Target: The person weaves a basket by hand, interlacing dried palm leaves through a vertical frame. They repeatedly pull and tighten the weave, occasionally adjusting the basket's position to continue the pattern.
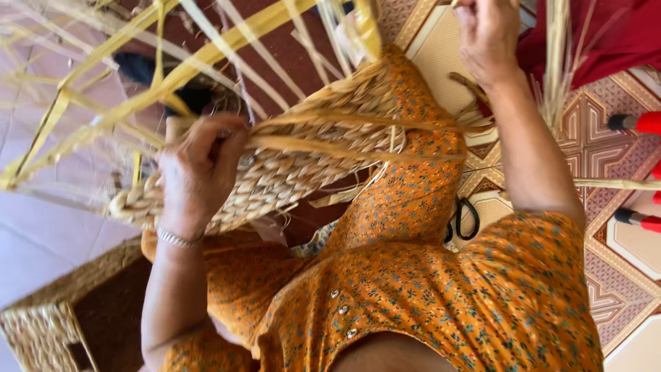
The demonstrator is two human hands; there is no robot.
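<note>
My left hand [200, 169] clamps the rim of the half-woven basket [303, 155] lying across my knee, its long axis running from that grip up toward my right. My right hand [489, 34] is raised well beyond the far end, seemingly pinching a strand [358, 148], though the frame edge crops its fingers.

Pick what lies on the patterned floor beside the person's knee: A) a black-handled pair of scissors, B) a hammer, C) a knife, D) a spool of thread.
A: the scissors show two black loop handles on the floor, just right of the orange-clad knee.
</note>
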